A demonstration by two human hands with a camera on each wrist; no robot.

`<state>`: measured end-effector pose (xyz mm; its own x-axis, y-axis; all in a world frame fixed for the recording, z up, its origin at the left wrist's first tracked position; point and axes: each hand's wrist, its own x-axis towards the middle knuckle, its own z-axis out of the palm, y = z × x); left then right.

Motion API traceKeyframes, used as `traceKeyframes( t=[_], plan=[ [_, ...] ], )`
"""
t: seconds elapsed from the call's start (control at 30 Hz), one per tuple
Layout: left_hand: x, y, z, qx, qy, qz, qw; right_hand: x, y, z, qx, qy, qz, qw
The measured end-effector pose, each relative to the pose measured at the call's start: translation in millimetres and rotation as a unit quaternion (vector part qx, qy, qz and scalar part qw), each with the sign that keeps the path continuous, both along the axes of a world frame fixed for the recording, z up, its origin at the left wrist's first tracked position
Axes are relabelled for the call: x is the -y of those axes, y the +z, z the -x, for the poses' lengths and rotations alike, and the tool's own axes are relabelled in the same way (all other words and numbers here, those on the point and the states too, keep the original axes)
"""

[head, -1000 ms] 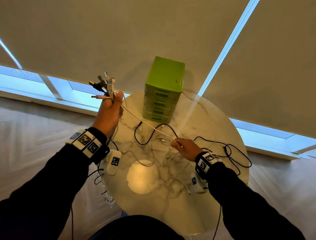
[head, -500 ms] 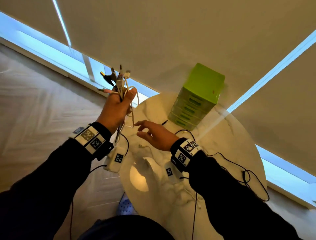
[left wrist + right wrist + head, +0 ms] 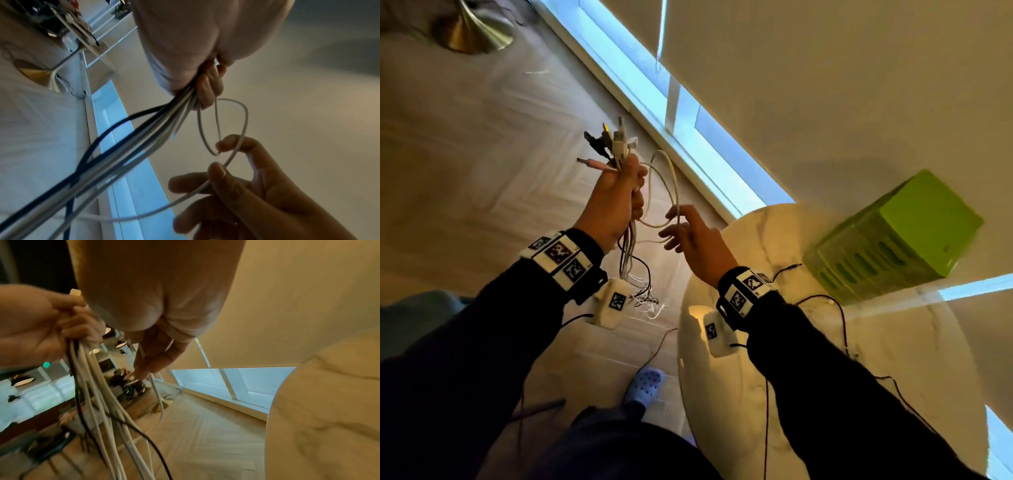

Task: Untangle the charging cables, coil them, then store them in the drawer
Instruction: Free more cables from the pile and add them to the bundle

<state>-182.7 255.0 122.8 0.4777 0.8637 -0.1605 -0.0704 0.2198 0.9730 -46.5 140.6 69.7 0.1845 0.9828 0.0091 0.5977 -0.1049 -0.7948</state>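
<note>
**A:** Cables (image 3: 631,246) first: where are they, going left to right?

**B:** Nearly all sit in the left hand (image 3: 613,202), fist wrapped round the bunch and raised off the table's left side. The plugs (image 3: 613,142) fan out at its twelve o'clock and the tails hang toward six. At its three o'clock one white cable (image 3: 671,185) bows out in a loop. The right hand (image 3: 695,240) meets that loop, thumb and forefinger pinching the strand, the other fingers loosely spread. A black cable (image 3: 839,315) lies on the marble table (image 3: 893,394), and the green drawer unit (image 3: 893,240) stands at the table's one o'clock, every drawer looking closed.

**A:** How would you do this step well?

**B:** My judgement: keep the fist firm on the plug ends, then lead the pinched strand along its own length rather than tugging sideways, which would likely tighten any crossing among the hanging tails. Coil that cable only once it runs free.

**A:** Room to move?

**B:** Open floor lies under both hands, so slack can drop freely. The table's rounded edge sits just beside the right wrist at its four o'clock, where a dangling strand could catch. Window frame and blind lie beyond the hands at twelve, apart from them
</note>
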Motion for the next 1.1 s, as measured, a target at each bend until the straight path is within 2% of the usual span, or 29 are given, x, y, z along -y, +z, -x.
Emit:
traceKeyframes(
  t=[0.07,0.17,0.27,0.33,0.4,0.47,0.5,0.53,0.6,0.67,0.77,0.83,0.9,0.97,1.03,1.1],
  plan=[
    [-8,-9,12,-0.011,0.012,-0.006,1.0,-5,-14,16,0.002,0.026,0.0,1.0],
    [-10,-28,23,-0.058,0.014,-0.023,0.998,-6,-35,37,-0.01,0.023,0.018,1.0],
    [-16,-45,31,-0.082,0.04,-0.034,0.995,-1,-48,47,-0.075,-0.037,0.02,0.996],
    [-24,-50,37,-0.071,0.068,-0.008,0.995,3,-58,42,-0.08,-0.063,0.045,0.994],
    [-29,-51,42,-0.06,0.075,0.013,0.995,5,-67,29,-0.045,-0.045,0.167,0.984],
    [-30,-49,42,-0.053,0.064,0.015,0.996,5,-74,18,0.039,-0.021,0.355,0.934],
    [-29,-48,42,-0.05,0.054,0.017,0.997,3,-74,15,0.068,-0.026,0.397,0.915],
    [-27,-48,41,-0.048,0.041,0.02,0.998,0,-70,14,0.072,-0.036,0.378,0.922],
    [-23,-48,37,-0.042,0.014,0.022,0.999,-10,-50,18,0.047,-0.031,0.231,0.971],
    [-17,-50,34,-0.029,-0.012,0.03,0.999,-25,-31,20,0.006,0.013,0.136,0.991],
    [-14,-48,29,-0.002,-0.032,0.054,0.998,-42,-8,23,-0.11,0.066,0.183,0.975],
    [-15,-43,26,0.02,-0.034,0.063,0.997,-42,-2,26,-0.232,0.052,0.223,0.945],
    [-17,-35,22,0.039,-0.036,0.062,0.997,-38,-5,31,-0.284,0.027,0.222,0.932],
    [-19,-30,18,0.043,-0.041,0.051,0.997,-35,-15,35,-0.249,-0.003,0.173,0.953],
    [-23,-28,16,0.038,-0.047,0.032,0.998,-33,-24,34,-0.176,-0.046,0.103,0.978],
    [-28,-27,15,0.028,-0.035,0.017,0.999,-27,-24,30,-0.139,-0.076,0.051,0.986]
  ],
)
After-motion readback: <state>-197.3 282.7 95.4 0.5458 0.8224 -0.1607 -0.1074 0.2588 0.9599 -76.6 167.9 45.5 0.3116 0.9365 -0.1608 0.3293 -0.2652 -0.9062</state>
